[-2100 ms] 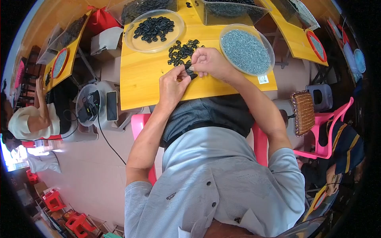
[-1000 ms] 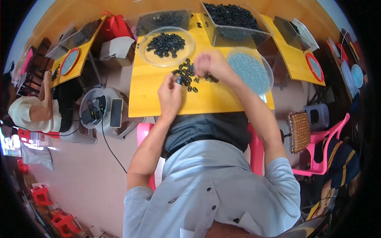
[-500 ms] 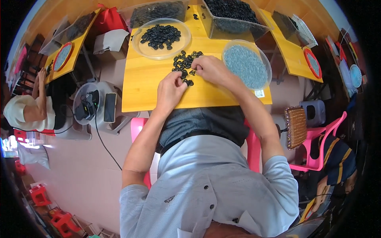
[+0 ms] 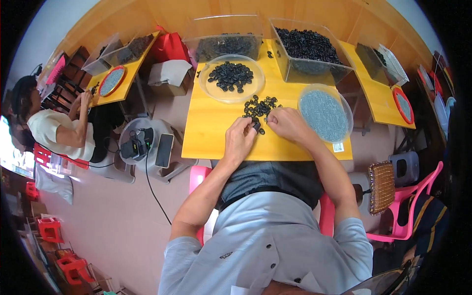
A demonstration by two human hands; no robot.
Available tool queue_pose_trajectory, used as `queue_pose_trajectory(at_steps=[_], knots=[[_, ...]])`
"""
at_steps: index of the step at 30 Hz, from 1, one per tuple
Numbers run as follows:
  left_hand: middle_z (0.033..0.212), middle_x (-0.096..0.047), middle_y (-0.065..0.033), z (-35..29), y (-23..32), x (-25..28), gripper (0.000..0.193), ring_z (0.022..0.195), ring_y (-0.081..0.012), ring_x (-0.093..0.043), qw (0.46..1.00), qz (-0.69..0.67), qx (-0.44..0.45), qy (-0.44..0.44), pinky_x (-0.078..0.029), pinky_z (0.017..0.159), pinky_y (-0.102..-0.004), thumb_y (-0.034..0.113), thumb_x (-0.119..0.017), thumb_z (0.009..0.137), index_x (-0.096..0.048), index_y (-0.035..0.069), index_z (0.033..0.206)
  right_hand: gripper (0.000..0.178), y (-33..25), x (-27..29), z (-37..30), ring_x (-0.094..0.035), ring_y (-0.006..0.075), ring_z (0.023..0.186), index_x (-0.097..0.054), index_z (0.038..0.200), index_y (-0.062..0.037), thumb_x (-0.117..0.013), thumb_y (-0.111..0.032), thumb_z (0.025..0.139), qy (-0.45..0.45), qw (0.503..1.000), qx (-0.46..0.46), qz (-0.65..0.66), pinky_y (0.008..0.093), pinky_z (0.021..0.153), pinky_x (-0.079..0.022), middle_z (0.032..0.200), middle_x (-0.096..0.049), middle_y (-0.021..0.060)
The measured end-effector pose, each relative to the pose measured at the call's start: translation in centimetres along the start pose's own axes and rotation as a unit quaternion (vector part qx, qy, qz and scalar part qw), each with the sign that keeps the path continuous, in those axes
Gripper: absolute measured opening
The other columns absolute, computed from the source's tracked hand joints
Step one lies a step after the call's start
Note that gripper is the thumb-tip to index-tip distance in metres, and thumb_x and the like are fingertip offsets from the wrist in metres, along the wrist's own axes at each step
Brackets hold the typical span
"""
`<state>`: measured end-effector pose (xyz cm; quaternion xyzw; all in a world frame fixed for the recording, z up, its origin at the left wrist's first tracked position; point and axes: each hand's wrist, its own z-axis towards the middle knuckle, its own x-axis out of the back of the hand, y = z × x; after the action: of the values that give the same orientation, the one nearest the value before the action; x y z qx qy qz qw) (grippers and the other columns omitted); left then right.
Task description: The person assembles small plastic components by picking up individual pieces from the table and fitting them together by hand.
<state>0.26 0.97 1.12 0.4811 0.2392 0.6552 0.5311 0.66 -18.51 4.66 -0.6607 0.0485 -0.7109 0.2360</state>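
My left hand (image 4: 239, 141) pinches a small black oval plastic piece (image 4: 256, 126) between thumb and fingertips, just above the yellow table (image 4: 211, 132). Close beside it, my right hand (image 4: 291, 124) has its thumb and forefinger pressed together, and what lies between them is too small to make out. Past the hands spreads a loose pile of glossy black oval pieces (image 4: 258, 105). One stray black piece (image 4: 262, 132) lies near my left fingertips. To the right, a round clear tray (image 4: 350, 115) is full of fine grey-blue metal bits (image 4: 322, 115).
A round clear tray (image 4: 209, 93) of black pieces stands behind the pile. Two clear bins, a left one (image 4: 223, 25) and a right one (image 4: 314, 76), hold more at the back. Leftward, a phone (image 4: 164, 150) lies on a stool; another person (image 4: 59, 128) works at a separate table.
The whole view has swung, so the table appears lower and further right. My right hand has come nearer to my left, and their fingertips are now closer together.
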Motion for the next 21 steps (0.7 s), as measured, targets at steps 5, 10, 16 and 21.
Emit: queue_pose_trajectory(at_steps=[5,10,16,21], knots=[[0.089,-0.070,-0.0070,-0.3,-1.1,-1.0,0.016,0.076,-0.0106,-0.064,0.980,-0.170,0.100,-0.012,-0.050,0.069,-0.0239,0.001,-0.064,0.086,-0.067,-0.004,0.101,0.013,-1.3,0.3,-0.5,-0.068,0.0187,0.070,-0.068,0.085,0.0016,-0.062,-0.010,0.083,0.013,0.943,-0.022,0.331,0.0326,0.065,-0.053,0.075,-0.069,0.0134],[0.083,-0.068,-0.0014,0.7,-0.8,-0.4,0.015,0.072,-0.0027,-0.059,0.951,-0.269,0.147,-0.024,-0.046,0.064,-0.0185,0.000,-0.063,0.086,-0.068,-0.003,0.100,0.012,-1.4,0.2,-0.3,-0.066,0.0113,0.072,-0.065,0.093,0.0043,-0.058,-0.001,0.085,-0.005,0.911,-0.023,0.413,0.0261,0.064,-0.053,0.079,-0.068,0.0077],[0.082,-0.066,0.0001,3.8,0.2,3.8,0.015,0.074,-0.0043,-0.057,0.962,-0.214,0.144,0.090,-0.046,0.067,-0.0211,0.002,-0.062,0.085,-0.070,-0.004,0.095,0.014,-0.7,1.0,-0.3,-0.065,0.0114,0.072,-0.063,0.098,0.0032,-0.059,-0.001,0.085,0.031,0.893,-0.027,0.448,0.0248,0.065,-0.052,0.082,-0.066,0.0071],[0.078,-0.066,-0.0027,14.3,-3.8,11.1,0.015,0.071,-0.0094,-0.060,0.971,-0.118,0.122,0.168,-0.045,0.067,-0.0218,0.002,-0.057,0.082,-0.069,-0.005,0.088,0.015,0.9,0.5,-0.1,-0.062,0.0103,0.070,-0.063,0.098,0.0032,-0.061,-0.001,0.084,0.001,0.907,-0.050,0.419,0.0232,0.065,-0.049,0.082,-0.065,0.0053]])
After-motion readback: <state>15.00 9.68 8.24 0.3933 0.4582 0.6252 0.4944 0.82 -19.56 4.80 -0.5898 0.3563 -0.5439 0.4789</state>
